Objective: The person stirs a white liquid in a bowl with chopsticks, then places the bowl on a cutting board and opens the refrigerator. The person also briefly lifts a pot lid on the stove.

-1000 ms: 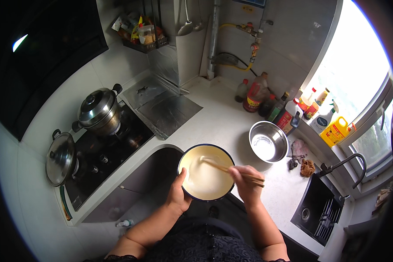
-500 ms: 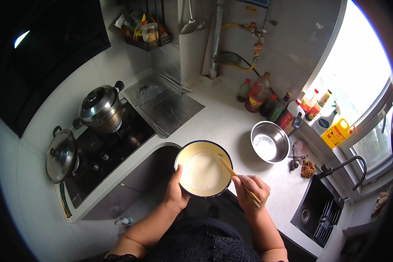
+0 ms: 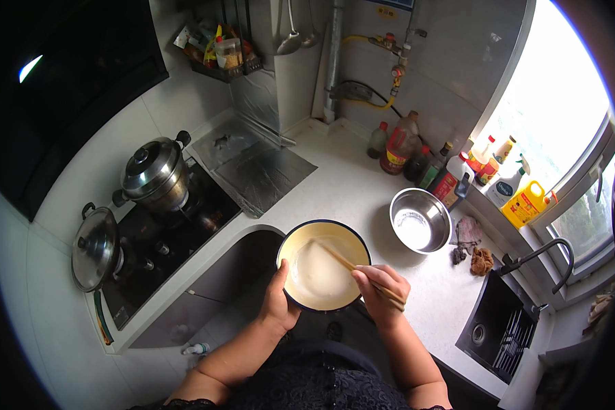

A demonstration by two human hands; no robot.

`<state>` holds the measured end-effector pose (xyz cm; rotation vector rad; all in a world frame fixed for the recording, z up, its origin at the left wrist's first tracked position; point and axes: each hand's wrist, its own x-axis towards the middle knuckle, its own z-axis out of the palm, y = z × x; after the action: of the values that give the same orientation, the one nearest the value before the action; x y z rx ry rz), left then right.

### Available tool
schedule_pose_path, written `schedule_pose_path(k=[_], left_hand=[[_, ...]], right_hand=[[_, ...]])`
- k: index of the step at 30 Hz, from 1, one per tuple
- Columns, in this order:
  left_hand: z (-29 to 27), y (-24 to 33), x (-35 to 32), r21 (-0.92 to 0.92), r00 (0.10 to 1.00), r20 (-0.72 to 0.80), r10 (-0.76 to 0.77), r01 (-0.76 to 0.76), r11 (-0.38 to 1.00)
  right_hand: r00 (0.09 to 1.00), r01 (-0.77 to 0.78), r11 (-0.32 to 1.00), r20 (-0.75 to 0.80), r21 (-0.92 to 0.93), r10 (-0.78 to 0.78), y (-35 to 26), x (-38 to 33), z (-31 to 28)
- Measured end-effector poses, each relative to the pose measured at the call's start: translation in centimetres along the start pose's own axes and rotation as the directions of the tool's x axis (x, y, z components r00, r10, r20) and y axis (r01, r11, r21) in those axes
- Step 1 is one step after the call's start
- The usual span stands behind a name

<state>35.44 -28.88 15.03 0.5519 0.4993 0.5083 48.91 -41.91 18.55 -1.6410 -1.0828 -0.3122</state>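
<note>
My left hand [image 3: 278, 301] grips a round enamel basin [image 3: 353, 237] by its left side, thumb over the dark blue rim. Pale cream inside, the basin holds a smooth whitish batter-like liquid [image 3: 318, 277]. In my right hand [image 3: 384, 292] is a pair of chopsticks [image 3: 340, 258], fingers closed round their upper part. Their tips dip into the liquid left of the basin's middle. The basin is held in front of my body, at the counter's inner edge.
A steel bowl [image 3: 420, 239] stands on the white counter [image 3: 352, 178], with bottles [image 3: 400, 143] behind it. The black sink [image 3: 482, 331] lies at right. At left, the stove [image 3: 154, 256] bears a lidded steel pot [image 3: 156, 174] and a lidded pan [image 3: 94, 249].
The chopsticks' tips have swept left through the liquid, from the basin's right side to left of its middle. My right hand has shifted slightly left, and the basin slightly right.
</note>
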Motion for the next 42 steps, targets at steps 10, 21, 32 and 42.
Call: schedule_pose_path(k=[10,21,32,42], left_hand=[[0.0,-0.1,0.2,0.029,1.000,-0.014,-0.016,0.016,0.999],[-0.6,-0.1,0.4,0.014,1.000,0.013,0.009,-0.009,1.000],[-1.5,-0.6,0.8,0.063,0.999,0.009,-0.040,0.039,0.997],[-1.3,-1.1,0.2,0.067,0.990,-0.015,-0.140,0.141,0.988]], right_hand=[[1.000,-0.007,1.000,-0.021,-0.020,0.007,-0.9,0.2,0.2],[0.918,-0.387,0.915,-0.045,0.112,0.394,1.9,0.1,-2.8],[0.837,-0.503,0.784,-0.022,0.365,0.547,3.8,1.1,-2.1],[0.815,-0.570,0.730,0.148,0.377,0.560,4.0,0.5,-1.6]])
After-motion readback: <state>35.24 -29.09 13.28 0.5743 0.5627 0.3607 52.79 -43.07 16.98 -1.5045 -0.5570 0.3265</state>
